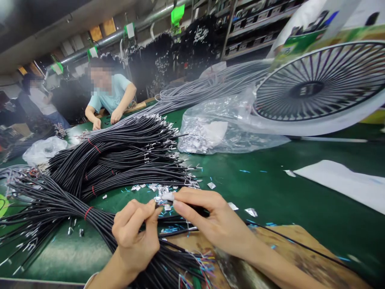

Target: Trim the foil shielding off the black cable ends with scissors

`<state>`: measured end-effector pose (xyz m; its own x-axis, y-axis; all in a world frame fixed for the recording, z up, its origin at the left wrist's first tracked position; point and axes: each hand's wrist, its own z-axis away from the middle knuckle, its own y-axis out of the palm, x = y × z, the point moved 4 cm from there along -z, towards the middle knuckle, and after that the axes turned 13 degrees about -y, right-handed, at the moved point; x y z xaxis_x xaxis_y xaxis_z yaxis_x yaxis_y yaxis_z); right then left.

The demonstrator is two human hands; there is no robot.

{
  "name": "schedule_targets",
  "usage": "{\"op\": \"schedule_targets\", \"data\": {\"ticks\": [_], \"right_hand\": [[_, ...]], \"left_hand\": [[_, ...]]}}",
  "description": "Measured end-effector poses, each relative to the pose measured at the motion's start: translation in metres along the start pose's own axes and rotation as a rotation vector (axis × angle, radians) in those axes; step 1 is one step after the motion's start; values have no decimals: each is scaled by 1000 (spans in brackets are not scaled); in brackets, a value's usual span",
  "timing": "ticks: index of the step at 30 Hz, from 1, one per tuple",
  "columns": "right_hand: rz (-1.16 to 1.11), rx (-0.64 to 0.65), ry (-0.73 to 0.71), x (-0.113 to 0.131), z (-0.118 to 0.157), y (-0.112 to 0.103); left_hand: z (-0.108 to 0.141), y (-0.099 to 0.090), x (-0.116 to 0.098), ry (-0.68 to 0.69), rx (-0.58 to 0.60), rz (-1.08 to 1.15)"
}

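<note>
My left hand (136, 224) is closed, its thumb and index finger pinching near the end of a black cable (200, 209). My right hand (215, 220) is also closed on that cable, which passes under its fingers. Between the two sets of fingertips shows a small whitish foil piece (167, 196), with thin coloured wires beside it. How the foil sits on the cable end is partly hidden by my fingers. Below and left of my hands lies a bundle of black cables (102, 224), bound with a red tie (88, 212).
Larger stacks of black cables (120, 148) stand beyond my hands. A clear plastic bag (228, 124) holds foil scraps. At right are a round fan (306, 90) and a white sheet (339, 176). Foil bits and blue scraps litter the green table (240, 188). A co-worker (116, 94) works across.
</note>
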<state>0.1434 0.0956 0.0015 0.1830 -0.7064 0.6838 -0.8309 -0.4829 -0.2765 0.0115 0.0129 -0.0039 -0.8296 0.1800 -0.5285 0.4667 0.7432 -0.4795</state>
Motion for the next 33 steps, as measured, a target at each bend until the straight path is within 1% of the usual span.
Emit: {"op": "schedule_targets", "data": {"ticks": [6,8,13,18,23,28,30,33], "right_hand": [[-3,-8,-17,1,1,1],[10,1,-16,0,1,1],[105,5,-6,-2,1,-1],[132,-2,-16,-2,3,-2],[149,0,6,-3,3,-2],[59,37,105,-9,3,-1],[34,39,118,-9,2,-1],[44,17,86,-6,1,-1]], "left_hand": [[0,0,-1,4,16,-6],[-3,-1,-1,-26,22,14],[-9,-2,-5,-126,91,85],[-13,-3,-7,-135,136,103],[-11,1,-2,-125,180,130],[-5,5,6,-170,116,149],[-5,5,5,-158,140,148],[-6,5,-1,-65,227,156]]}}
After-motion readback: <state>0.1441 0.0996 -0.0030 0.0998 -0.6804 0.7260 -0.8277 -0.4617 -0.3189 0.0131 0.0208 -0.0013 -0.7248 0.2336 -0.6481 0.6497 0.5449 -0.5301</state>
